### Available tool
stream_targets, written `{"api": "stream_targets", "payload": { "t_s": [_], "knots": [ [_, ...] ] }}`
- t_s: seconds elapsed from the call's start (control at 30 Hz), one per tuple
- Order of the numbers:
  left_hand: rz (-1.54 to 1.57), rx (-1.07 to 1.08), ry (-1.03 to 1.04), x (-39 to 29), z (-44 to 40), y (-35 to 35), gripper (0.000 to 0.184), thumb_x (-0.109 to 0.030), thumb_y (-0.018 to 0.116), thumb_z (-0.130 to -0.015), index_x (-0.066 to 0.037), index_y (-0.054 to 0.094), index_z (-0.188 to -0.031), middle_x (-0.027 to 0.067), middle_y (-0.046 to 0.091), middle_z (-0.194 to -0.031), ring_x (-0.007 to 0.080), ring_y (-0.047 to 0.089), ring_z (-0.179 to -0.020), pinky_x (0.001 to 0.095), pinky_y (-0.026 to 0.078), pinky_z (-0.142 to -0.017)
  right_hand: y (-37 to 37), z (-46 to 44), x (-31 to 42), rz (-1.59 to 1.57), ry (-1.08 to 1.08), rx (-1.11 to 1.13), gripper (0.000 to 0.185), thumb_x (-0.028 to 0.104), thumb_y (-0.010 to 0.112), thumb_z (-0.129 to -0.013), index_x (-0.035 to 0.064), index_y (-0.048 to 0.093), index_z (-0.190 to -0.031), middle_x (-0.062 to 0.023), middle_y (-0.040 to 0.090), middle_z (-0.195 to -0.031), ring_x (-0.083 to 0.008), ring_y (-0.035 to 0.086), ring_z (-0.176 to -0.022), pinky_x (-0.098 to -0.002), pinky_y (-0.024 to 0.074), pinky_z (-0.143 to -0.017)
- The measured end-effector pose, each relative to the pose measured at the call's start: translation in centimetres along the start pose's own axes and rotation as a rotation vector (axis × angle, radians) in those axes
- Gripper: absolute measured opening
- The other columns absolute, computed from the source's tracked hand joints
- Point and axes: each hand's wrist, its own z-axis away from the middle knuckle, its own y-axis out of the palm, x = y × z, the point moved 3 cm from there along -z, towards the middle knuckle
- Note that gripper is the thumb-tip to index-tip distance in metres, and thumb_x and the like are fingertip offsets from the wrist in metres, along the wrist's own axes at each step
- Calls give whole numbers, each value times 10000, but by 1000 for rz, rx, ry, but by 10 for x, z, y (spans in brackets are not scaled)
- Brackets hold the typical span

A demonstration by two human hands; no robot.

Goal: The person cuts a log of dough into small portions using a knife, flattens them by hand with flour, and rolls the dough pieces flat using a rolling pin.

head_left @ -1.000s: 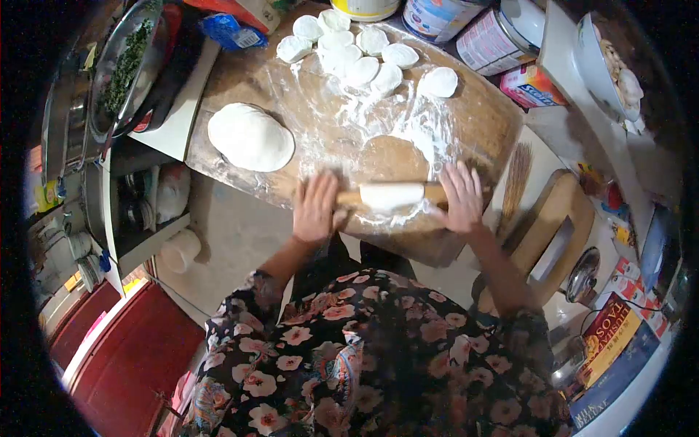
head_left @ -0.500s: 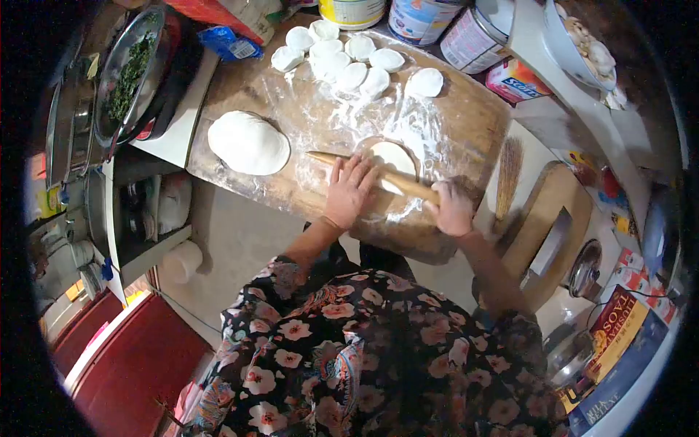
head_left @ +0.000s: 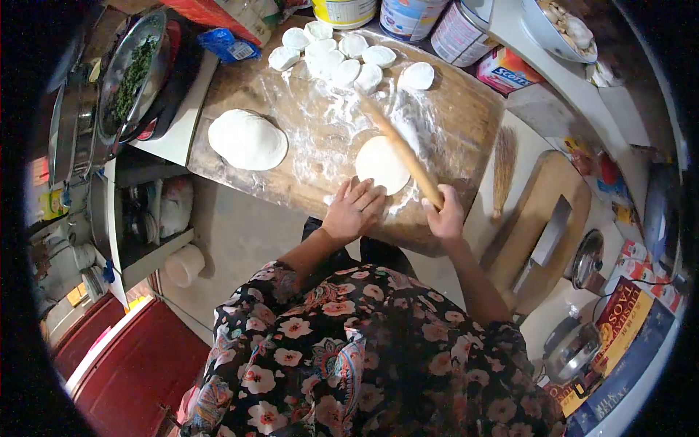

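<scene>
My right hand [head_left: 446, 216] is closed around the near end of a wooden rolling pin [head_left: 402, 151]. The pin slants away to the upper left, along the right side of a round, thin dough disc [head_left: 380, 164]. At the disc's near edge lies my left hand [head_left: 354, 209], fingers stretched out and fingertips touching the dough, thumb apart. A big lump of dough [head_left: 247, 140] rests on the left of the floured wooden board [head_left: 306, 193]. Several small flattened dough rounds [head_left: 320, 58] are grouped at the board's back, and one dough round [head_left: 416, 76] sits off to their right.
A small whisk broom [head_left: 504, 171] lies right of the board. Beyond it, a cleaver [head_left: 551, 231] rests on a second cutting board [head_left: 564, 178]. Tins [head_left: 413, 18] line the back edge. A bowl of chopped greens [head_left: 135, 76] stands at the left, and a white bowl [head_left: 542, 33] at upper right.
The rolling pin has swung from crosswise to slanting away from me, held by my right hand alone. My left hand has left the pin and moved down to the disc's near edge.
</scene>
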Motion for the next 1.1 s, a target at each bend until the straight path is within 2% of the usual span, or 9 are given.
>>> {"api": "stream_targets", "payload": {
  "t_s": [0.13, 0.27, 0.4, 0.57, 0.73, 0.87, 0.93, 0.97, 1.1],
  "knots": [
    [-40, -102, -48, 15, -4, -18, 570, -223, 605, -757, -143, 457, -1302, 81, 522, -1209, 295, 456, -1179, 518, 294, -1035, -16, -7, -15, -122, 173, -133, 416, 208, 662, -823, -27, 480, -1114, -183, 583, -931, -279, 579, -844, -363, 462, -759],
    [138, -344, -627, 50, -25, -29, 496, -167, 659, -720, -134, 512, -1192, 139, 533, -1027, 345, 530, -953, 438, 433, -852, -23, -2, -50, -96, 285, -147, 380, 204, 648, -839, -2, 487, -1114, -146, 579, -900, -238, 567, -794, -352, 460, -742],
    [55, -254, -766, 61, -62, -28, 425, -231, 660, -708, -98, 543, -1094, 130, 556, -1086, 302, 539, -1013, 471, 428, -830, -18, -1, -57, -70, 383, -219, 375, 187, 632, -848, 26, 483, -1152, -145, 574, -936, -246, 577, -844, -349, 458, -785],
    [107, -92, -939, 67, -80, -12, 257, -239, 536, -771, -111, 616, -979, 145, 659, -883, 339, 631, -839, 495, 470, -772, -28, -11, -21, 201, 75, -399, 415, 136, 648, -795, 14, 496, -1162, -151, 535, -1070, -294, 513, -1014, -386, 408, -886],
    [397, -215, -693, 44, -70, -29, 243, -168, 544, -770, -169, 673, -975, 129, 662, -926, 345, 623, -835, 428, 498, -746, -13, -32, 44, 117, -157, -80, 612, 161, 686, -757, 68, 421, -1300, -201, 457, -1285, -362, 409, -1218, -428, 348, -989],
    [606, -183, -328, 11, -64, -62, 199, -24, 672, -706, -76, 682, -897, 146, 650, -873, 309, 629, -800, 365, 496, -722, 13, -60, 68, -26, -251, -10, 526, 126, 668, -763, 70, 481, -1252, -237, 500, -1225, -370, 496, -1103, -441, 409, -914],
    [720, -218, -211, 11, -60, -64, 204, -46, 683, -728, -65, 670, -930, 131, 637, -899, 304, 621, -831, 350, 489, -740, 35, -77, 61, 41, -107, 545, 355, 161, 658, -780, 50, 589, -1110, -216, 617, -1016, -329, 600, -920, -417, 454, -798],
    [718, -254, -269, 11, -57, -76, 285, -71, 688, -731, -76, 648, -1013, 126, 635, -923, 285, 618, -858, 345, 484, -755, 45, -75, 60, -146, -238, 470, 227, 183, 631, -807, 21, 630, -966, -184, 642, -819, -281, 628, -753, -382, 464, -695],
    [982, -736, -608, 40, -29, -67, 381, -170, 665, -813, -47, 567, -1161, 155, 626, -1000, 241, 600, -945, 343, 482, -800, 9, -74, 123, -140, -229, 370, 264, 90, 559, -838, 56, 620, -1092, -122, 663, -885, -157, 612, -803, -297, 477, -721]
  ]
}}
